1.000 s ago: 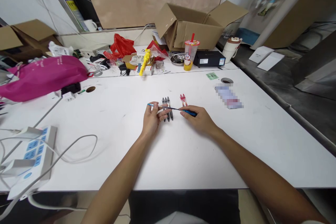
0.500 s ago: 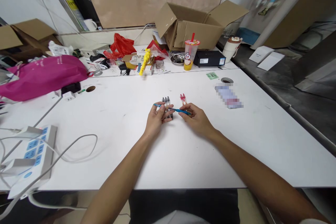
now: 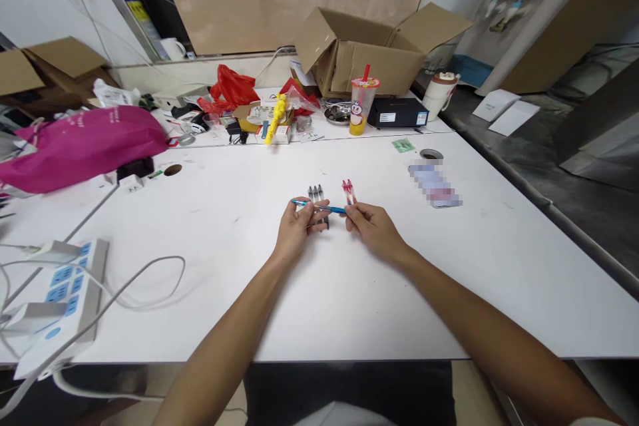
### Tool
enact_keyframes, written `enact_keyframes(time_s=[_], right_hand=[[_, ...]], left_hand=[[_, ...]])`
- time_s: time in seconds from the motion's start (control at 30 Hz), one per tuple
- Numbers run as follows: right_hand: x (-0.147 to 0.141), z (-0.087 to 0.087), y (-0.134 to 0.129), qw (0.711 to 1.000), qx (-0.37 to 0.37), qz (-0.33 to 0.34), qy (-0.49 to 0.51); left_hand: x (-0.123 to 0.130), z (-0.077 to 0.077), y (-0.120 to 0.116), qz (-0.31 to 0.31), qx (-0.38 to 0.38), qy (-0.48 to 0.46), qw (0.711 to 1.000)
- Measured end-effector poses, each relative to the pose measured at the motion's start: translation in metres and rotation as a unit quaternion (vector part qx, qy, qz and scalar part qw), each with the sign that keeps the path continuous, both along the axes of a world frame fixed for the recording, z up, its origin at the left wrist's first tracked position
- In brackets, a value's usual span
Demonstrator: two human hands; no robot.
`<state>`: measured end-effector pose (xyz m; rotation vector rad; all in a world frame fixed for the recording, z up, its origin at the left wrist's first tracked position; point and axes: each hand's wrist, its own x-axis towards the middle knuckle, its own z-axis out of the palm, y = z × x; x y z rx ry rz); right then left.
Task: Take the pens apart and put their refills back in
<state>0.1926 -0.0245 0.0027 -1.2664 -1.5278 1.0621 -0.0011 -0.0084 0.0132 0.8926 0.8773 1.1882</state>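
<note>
Both hands hold a blue pen [image 3: 336,210] roughly level above the white table. My left hand [image 3: 295,225] pinches its thin left part between thumb and fingers, with the other fingers partly spread. My right hand [image 3: 373,227] closes thumb and fingers round the thicker blue right end. The middle looks thin and dark; whether the pen is in separate parts I cannot make out. Several black pens [image 3: 315,193] lie side by side just beyond my left hand, partly hidden by its fingers. Two red pens [image 3: 348,190] lie beyond my right hand, their lower ends covered.
A blurred-out phone [image 3: 435,185] and a roll of tape [image 3: 431,154] lie at the right. A drink cup [image 3: 358,110], a black box [image 3: 399,112] and an open carton [image 3: 372,66] stand at the back. At left are a power strip [image 3: 90,293] with cables and a magenta bag [image 3: 94,146].
My right hand has shifted slightly left along the blue pen, and its right end no longer shows past the fingers. My left hand stays nearly in place.
</note>
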Motion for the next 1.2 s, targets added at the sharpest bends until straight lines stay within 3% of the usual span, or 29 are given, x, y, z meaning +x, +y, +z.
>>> enact_keyframes(time_s=[0.2, 0.73, 0.97, 1.2], right_hand=[[0.0003, 0.0035, -0.0013, 0.999, 0.035, 0.015, 0.004], [0.0011, 0.0063, -0.0031, 0.999, 0.0, 0.031, -0.032], [-0.003, 0.0073, -0.0064, 0.995, -0.051, 0.076, -0.043], [-0.0008, 0.0064, -0.004, 0.996, -0.027, 0.075, 0.027]], left_hand=[[-0.0006, 0.0013, 0.0002, 0.002, 0.001, -0.003, 1.0], [0.0001, 0.0029, -0.0008, 0.004, 0.01, 0.01, 1.0], [0.0009, 0.0014, -0.0016, 0.005, 0.045, -0.024, 0.999], [0.0013, 0.0014, -0.0022, 0.082, 0.052, -0.029, 0.995]])
